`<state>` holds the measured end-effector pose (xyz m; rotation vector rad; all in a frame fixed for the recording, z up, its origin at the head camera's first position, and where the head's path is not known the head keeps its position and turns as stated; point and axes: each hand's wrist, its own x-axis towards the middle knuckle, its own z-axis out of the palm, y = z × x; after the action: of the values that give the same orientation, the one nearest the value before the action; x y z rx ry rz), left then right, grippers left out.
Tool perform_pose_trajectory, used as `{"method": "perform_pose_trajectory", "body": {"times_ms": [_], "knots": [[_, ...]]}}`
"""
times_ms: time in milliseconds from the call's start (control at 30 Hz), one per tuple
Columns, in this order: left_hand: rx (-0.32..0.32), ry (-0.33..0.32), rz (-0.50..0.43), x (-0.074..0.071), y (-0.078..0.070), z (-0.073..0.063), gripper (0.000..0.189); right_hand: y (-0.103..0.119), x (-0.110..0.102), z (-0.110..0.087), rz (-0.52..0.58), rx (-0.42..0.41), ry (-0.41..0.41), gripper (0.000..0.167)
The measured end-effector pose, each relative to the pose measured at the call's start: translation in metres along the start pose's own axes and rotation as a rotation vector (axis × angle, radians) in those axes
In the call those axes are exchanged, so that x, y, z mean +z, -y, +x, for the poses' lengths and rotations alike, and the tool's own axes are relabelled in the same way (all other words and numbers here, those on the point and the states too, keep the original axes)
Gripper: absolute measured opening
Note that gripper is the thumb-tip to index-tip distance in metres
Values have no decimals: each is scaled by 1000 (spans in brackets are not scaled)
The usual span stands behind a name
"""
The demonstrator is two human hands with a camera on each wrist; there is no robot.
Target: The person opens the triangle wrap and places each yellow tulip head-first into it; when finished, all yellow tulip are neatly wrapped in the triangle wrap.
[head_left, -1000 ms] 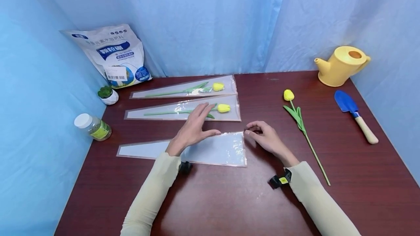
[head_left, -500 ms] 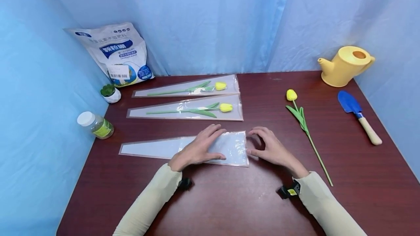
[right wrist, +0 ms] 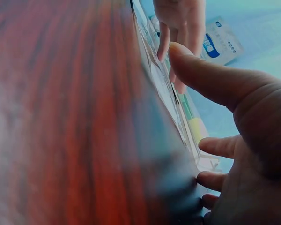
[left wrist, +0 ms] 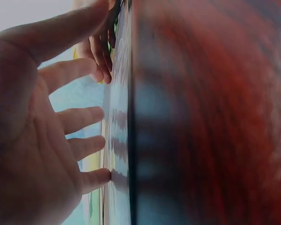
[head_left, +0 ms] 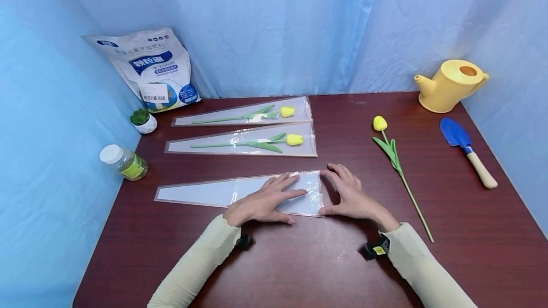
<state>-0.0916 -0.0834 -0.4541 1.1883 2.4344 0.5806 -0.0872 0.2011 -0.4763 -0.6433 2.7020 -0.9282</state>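
Note:
A tapered flower sleeve (head_left: 205,192), white with a clear border, lies flat nearest me with no flower visible in it. Over its wide half my left hand (head_left: 263,204) is spread, fingers straight; in the left wrist view its fingertips (left wrist: 100,176) are at or just above the surface. My right hand (head_left: 353,199) is at the sleeve's wide right end, thumb by the near corner and index finger by the far corner, arched apart. Whether it presses the sleeve's edge I cannot tell. A loose yellow tulip (head_left: 393,153) lies to its right.
Two sleeves, the middle one (head_left: 304,149) and the back one (head_left: 303,108), each hold a yellow tulip. Left stand a jar (head_left: 124,162), a small potted plant (head_left: 145,122) and a fertilizer bag (head_left: 150,70). Right are a yellow watering can (head_left: 447,89) and a blue trowel (head_left: 455,133).
My left hand has come down from beside the middle sleeve onto the near one, its fingers spreading. My right hand has widened its thumb and index finger along the sleeve's right end.

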Motion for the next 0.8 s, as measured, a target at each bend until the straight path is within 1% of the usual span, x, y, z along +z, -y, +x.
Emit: {"method": "perform_pose_trajectory", "body": {"times_ms": [100,233,500,800], "knots": [[-17,19,22,0,0,-1,69,0,1,0,-8,-1,4,101],[-21,48,57,1,-1,-1,67,1,3,0,-18,-4,3,100],[-29,138,42,1,-4,-2,72,1,7,0,-59,-7,-22,100],[-45,153,57,2,-3,0,69,7,11,5,-89,56,-65,105]]}}
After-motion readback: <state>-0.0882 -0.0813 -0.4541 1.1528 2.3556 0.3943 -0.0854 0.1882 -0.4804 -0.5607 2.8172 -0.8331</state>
